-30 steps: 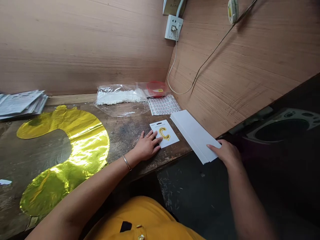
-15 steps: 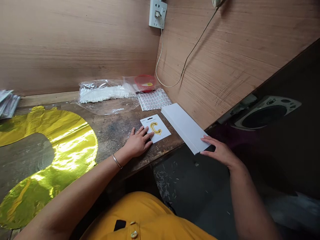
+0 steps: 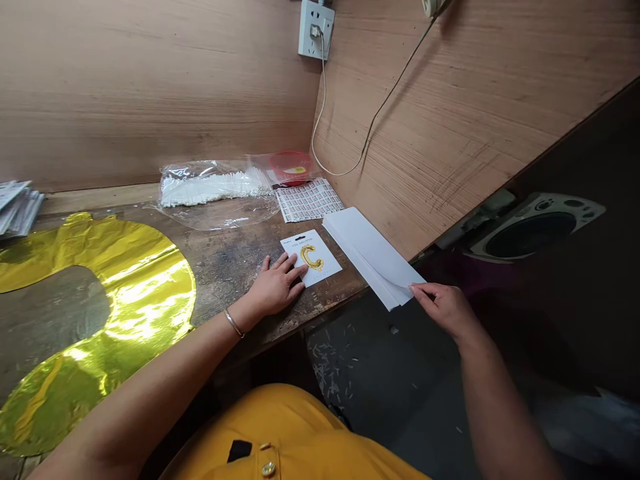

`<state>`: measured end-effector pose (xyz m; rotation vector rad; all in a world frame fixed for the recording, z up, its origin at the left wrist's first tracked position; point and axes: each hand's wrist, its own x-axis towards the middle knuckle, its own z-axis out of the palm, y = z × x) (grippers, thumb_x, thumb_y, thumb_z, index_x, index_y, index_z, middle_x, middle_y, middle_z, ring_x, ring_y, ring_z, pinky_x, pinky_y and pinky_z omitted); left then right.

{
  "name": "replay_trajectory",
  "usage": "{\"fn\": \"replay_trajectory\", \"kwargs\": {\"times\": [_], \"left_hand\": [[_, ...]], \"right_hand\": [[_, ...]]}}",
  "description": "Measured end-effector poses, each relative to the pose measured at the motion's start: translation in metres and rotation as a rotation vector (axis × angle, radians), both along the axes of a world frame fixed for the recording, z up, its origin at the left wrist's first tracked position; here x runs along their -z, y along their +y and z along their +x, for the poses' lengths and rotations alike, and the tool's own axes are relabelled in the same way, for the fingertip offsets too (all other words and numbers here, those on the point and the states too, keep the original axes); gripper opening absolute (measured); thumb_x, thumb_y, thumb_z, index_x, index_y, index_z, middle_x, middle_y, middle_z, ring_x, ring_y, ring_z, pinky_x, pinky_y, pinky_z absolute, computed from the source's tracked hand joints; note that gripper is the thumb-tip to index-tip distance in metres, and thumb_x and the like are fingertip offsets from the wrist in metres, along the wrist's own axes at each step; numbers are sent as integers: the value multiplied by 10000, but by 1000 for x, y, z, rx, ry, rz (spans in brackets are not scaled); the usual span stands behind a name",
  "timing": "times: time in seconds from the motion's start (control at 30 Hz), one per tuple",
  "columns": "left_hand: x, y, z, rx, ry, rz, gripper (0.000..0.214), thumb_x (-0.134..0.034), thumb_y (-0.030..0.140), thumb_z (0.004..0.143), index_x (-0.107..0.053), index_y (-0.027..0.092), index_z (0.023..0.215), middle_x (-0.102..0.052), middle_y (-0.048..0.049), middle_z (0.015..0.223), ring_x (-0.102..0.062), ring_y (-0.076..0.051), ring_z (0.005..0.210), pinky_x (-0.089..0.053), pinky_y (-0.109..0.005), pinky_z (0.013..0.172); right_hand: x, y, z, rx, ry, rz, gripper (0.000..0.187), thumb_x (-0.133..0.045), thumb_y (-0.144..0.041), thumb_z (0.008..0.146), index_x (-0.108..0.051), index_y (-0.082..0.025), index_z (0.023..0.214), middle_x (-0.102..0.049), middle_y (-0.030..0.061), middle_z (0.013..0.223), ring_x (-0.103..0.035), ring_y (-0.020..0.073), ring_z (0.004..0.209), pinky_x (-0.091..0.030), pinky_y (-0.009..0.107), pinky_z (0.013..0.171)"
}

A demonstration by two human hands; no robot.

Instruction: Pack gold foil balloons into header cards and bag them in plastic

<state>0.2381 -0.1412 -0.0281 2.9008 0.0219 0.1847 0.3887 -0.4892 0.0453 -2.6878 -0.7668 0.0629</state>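
Observation:
My left hand (image 3: 277,285) lies flat on the table with its fingers spread, the fingertips resting on the left edge of a white card (image 3: 323,263) printed with a gold letter C balloon. To the right, my right hand (image 3: 440,303) pinches the near corner of the top sheet on a stack of white paper (image 3: 367,250). That sheet bends up a little from the stack, whose near end juts over the table edge. A flat gold foil balloon (image 3: 150,287), curved in shape, spreads over the table left of my left forearm.
Behind the card lie a sheet of small printed labels (image 3: 310,200), a red round container (image 3: 293,167) under clear plastic, and a clear bag of white sticks (image 3: 215,187). Packets (image 3: 17,207) are piled far left. A cord (image 3: 367,133) hangs along the wooden wall from a socket (image 3: 316,30).
My right hand's fingers have closed on the corner of the top sheet and lifted it slightly, shifting a little right. My left hand has stayed on the card.

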Motion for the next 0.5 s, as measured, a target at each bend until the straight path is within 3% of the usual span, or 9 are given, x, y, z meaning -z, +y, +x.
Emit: {"fn": "replay_trajectory", "kwargs": {"times": [0.1,0.17,0.27,0.33,0.4,0.47,0.5], "left_hand": [[3,2,-1,-3,-7,-8,455,-406,423,970,-490,277,1392,-377,-129,1521,-319,-356,1409,-211,-666,1096],[4,4,-2,-1,-24,-47,457,-420,415,965,-486,276,1395,-371,-126,1524,-314,-357,1410,-203,-666,1100],[-6,-3,-5,-12,-154,-290,497,-476,429,937,-481,244,1398,-390,-122,1514,-312,-344,1410,-202,-612,1135],[-25,-16,-8,-78,-244,-679,559,-518,509,903,-508,197,1366,-476,-149,1445,-419,-324,1341,-304,-533,1123],[-50,-33,-13,-133,-177,-1231,678,-489,657,862,-526,162,1323,-573,-186,1326,-594,-303,1150,-468,-476,992],[-73,-47,-20,-89,38,-1712,794,-462,768,803,-529,145,1290,-624,-201,1233,-684,-284,944,-556,-440,816],[-81,-50,-24,-60,103,-1852,793,-524,760,773,-544,135,1260,-643,-198,1195,-695,-275,892,-566,-417,769]], "right_hand": [[0,7,-8,13,-149,-44,373,-373,-399,904,-698,-222,865,-728,106,957,-669,274,980,-508,373,893],[-5,12,-17,82,-299,11,384,-328,-387,928,-675,-222,927,-711,123,1018,-650,275,1027,-500,390,929],[-17,15,-37,235,-603,163,356,-328,-370,949,-636,-214,1037,-687,152,1121,-628,284,1100,-485,435,985],[-23,15,-56,242,-765,253,271,-401,-345,938,-630,-228,1022,-705,154,1075,-650,298,1066,-504,464,966],[-25,16,-80,71,-800,327,155,-519,-334,900,-644,-270,965,-732,123,993,-684,303,986,-537,476,918],[-23,23,-108,-212,-603,405,91,-654,-329,829,-668,-326,919,-751,64,928,-709,294,901,-573,468,861],[-21,28,-124,-343,-429,448,138,-708,-312,793,-679,-355,921,-757,30,915,-717,283,871,-586,458,839]]}}
